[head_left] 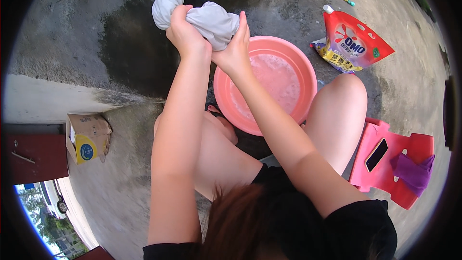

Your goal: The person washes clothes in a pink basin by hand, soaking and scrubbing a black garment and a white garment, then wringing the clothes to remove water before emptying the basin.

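Both hands, left [184,36] and right [234,50], are curled around one bunched white fabric cloth [210,19], raised beside the round pink plastic basin [308,84] of foamy water [274,82], not above it. Soaking seems done; wringing appears under way and not finished. Whether the cloth is already clean, I cannot tell.

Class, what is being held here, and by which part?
A bunched white cloth: the left hand grips it near its middle, the right hand at its right end.
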Demonstrator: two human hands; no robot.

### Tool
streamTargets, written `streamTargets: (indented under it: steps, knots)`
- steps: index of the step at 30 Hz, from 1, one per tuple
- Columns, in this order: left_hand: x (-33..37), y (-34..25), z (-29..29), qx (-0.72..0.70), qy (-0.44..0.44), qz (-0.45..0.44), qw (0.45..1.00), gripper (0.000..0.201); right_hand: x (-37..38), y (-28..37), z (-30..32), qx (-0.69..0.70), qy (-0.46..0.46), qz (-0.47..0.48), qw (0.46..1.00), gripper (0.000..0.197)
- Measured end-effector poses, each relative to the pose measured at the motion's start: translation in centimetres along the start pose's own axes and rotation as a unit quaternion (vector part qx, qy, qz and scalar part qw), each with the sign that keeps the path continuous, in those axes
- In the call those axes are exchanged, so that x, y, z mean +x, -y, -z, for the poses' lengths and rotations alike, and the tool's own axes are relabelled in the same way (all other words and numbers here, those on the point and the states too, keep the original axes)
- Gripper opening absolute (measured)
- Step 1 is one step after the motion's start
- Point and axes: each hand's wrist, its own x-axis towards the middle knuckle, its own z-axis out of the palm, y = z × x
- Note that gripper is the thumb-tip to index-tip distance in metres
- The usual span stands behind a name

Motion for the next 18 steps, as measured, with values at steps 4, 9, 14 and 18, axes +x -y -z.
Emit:
streamTargets:
  steps: [4,9,14,18]
  knots:
    - [-0.2,0.4,0.3,-0.041,0.037,0.035,0.998,0.016,1.8,-1.3,-0.5,0.020,-0.005,-0.027,0.999,0.098]
    - [1.2,0.3,1.4,-0.012,0.101,0.069,0.992,0.011,2.8,-1.7,0.9,0.033,0.183,-0.102,0.977,0.050]
    - [2.1,0.0,2.0,0.006,0.129,0.036,0.991,0.009,3.8,-0.1,2.4,0.264,0.440,-0.291,0.807,0.017]
    - [2.7,-0.3,2.2,0.064,0.182,0.029,0.981,0.010,4.3,0.0,2.9,0.314,0.513,-0.346,0.720,0.006]
